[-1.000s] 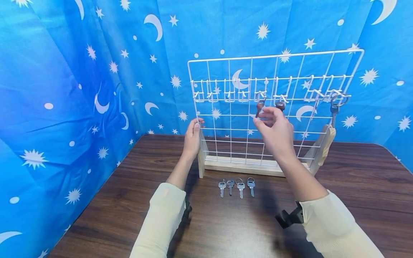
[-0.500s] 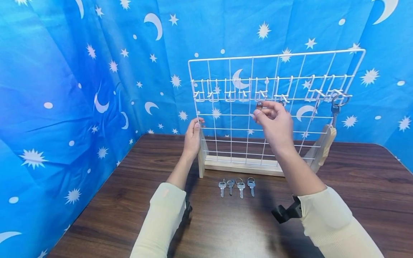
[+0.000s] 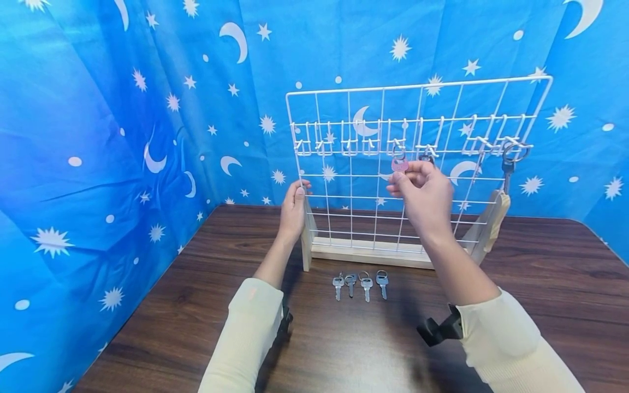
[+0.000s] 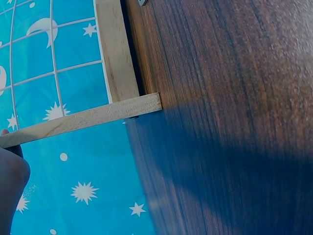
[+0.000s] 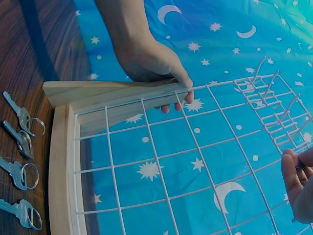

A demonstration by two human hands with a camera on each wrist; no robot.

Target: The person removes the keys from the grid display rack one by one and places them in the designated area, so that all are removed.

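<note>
The right hand (image 3: 426, 197) pinches a key (image 3: 400, 164) by its head, thumb and fingers narrow on it, just below a wire hook (image 3: 398, 144) on the grid rack (image 3: 373, 252); whether its ring is over the hook, I cannot tell. The key looks light, stiff and smooth, hard to damage but likely to swivel on its ring. The broad head is the best hold, leaving the ring free. The rack seems light enough to shift; the left hand's (image 3: 293, 212) fingers curl around its wooden upright (image 3: 306, 248), a sound place to steady it. Four keys (image 3: 366, 284) lie on the counter (image 3: 354, 344).
</note>
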